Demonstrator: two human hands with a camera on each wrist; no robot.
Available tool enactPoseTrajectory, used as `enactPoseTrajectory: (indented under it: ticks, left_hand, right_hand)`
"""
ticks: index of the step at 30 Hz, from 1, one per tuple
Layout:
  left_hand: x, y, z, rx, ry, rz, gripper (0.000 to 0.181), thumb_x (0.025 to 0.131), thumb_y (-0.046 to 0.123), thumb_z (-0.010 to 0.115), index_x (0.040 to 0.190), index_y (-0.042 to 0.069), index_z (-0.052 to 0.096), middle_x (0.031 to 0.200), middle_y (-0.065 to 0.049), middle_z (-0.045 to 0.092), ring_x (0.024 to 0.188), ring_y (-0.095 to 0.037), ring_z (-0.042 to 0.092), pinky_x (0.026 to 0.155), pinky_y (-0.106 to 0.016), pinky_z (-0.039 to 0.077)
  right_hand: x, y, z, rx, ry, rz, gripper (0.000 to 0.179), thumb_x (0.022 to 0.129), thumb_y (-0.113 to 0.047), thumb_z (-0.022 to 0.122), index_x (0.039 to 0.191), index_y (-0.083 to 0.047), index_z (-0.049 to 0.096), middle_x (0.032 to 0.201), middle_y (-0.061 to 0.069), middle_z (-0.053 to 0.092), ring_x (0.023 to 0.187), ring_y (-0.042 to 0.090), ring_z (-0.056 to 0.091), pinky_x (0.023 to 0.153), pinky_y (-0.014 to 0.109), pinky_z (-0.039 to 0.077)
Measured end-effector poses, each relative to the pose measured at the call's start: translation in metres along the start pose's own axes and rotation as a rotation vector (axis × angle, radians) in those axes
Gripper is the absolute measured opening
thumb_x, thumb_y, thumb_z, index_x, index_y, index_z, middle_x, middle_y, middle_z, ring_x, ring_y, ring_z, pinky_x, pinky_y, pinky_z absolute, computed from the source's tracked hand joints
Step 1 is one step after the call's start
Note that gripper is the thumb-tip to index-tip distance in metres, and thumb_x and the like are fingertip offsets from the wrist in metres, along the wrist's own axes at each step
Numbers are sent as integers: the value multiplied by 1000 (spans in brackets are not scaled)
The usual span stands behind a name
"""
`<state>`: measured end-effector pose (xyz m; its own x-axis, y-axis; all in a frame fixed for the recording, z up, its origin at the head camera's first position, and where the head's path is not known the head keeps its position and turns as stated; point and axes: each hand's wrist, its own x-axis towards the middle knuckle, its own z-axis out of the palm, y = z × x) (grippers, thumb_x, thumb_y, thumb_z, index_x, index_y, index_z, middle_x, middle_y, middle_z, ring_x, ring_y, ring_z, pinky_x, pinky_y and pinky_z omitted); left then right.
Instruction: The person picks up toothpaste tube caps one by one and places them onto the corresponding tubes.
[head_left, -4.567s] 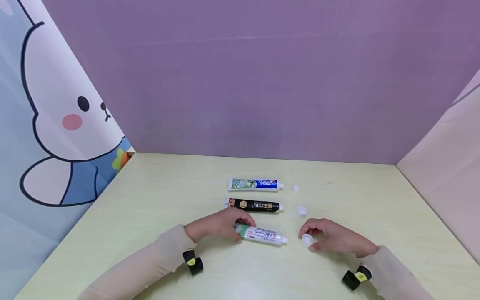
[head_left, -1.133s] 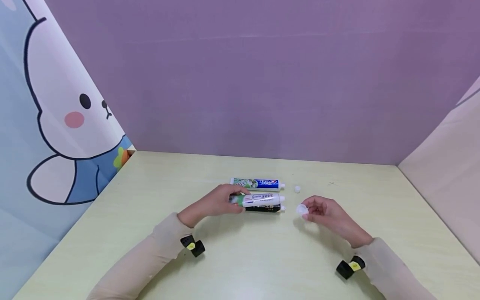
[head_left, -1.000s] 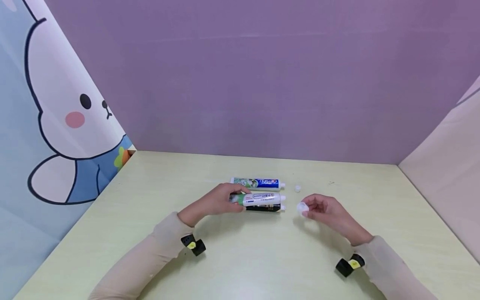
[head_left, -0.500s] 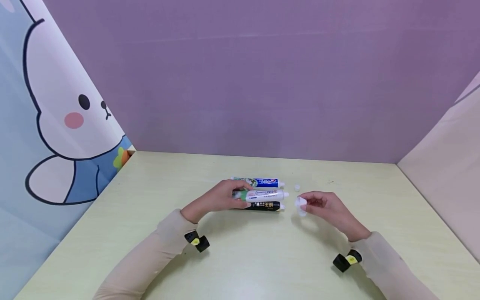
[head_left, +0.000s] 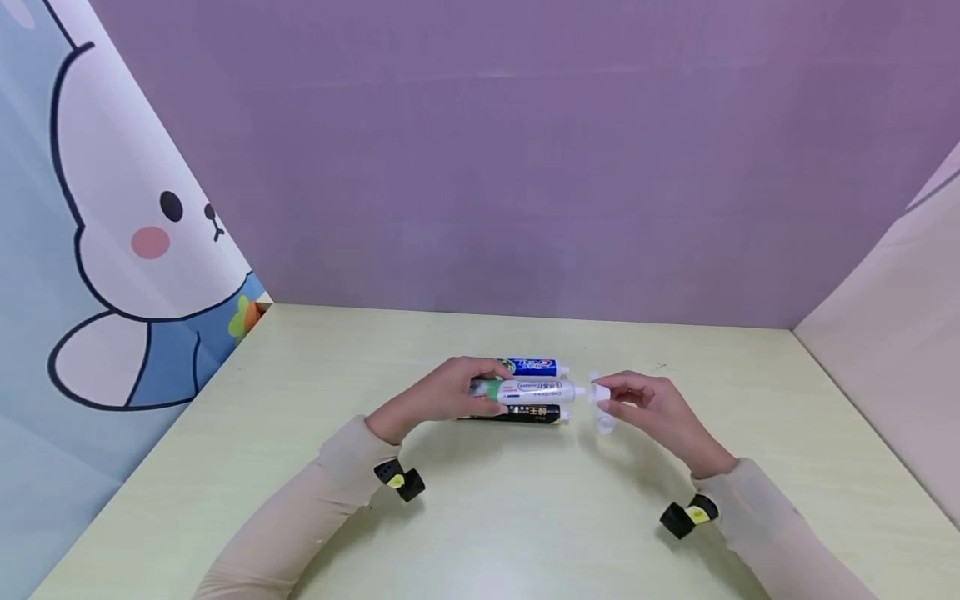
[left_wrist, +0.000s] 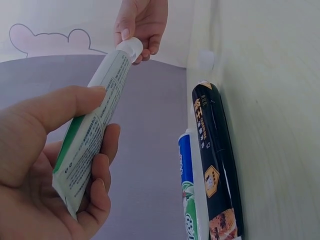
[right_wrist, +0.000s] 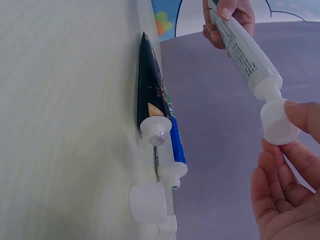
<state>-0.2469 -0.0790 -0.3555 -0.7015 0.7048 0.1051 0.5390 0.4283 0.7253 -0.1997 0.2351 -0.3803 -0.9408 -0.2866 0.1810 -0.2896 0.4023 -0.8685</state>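
My left hand (head_left: 450,393) grips a white and green toothpaste tube (head_left: 536,391) by its tail end, raised over the table with its nozzle to the right. Between thumb and fingers, my right hand (head_left: 662,418) pinches a white cap (right_wrist: 278,122). The cap's mouth is right at the tube's nozzle in the right wrist view. Below the held tube, a black toothpaste tube (head_left: 532,414) and a blue and green toothpaste tube (head_left: 536,367) lie on the table, both uncapped. My left hand partly hides these two in the head view.
To the right of the lying tubes, a larger white cap (right_wrist: 148,202) and a smaller white cap (right_wrist: 167,224) rest on the pale wooden table (head_left: 480,533). A purple wall (head_left: 480,167) stands behind the table, with a cartoon-printed cloth (head_left: 150,292) at left.
The white and green tube has been lifted from the table and moved back above the black one. My right hand has raised its cap, turned it and brought it left to the nozzle.
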Motion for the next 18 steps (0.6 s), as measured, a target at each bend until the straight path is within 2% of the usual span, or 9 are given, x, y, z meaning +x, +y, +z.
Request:
enactPoseTrajectory:
  ticks: [9,18]
  left_hand:
    - [5,3,1,30,10,3,33,83,17,73,114,11,64,108,-5,66,82,-13,53,65,-22,43]
    - [6,7,3,36,6,-20,34,83,17,73,115,11,64,111,-6,65,83,-14,54,63,-22,44]
  right_hand:
    - [3,-3,1,-19,11,-99,29,84,-11,71,111,-2,67,110,11,64,91,12,59,83,23,48]
    - [6,-2,4,-52,38,-164,27,81,-7,73,107,-2,67,105,5,65,90,10,60,84,20,47]
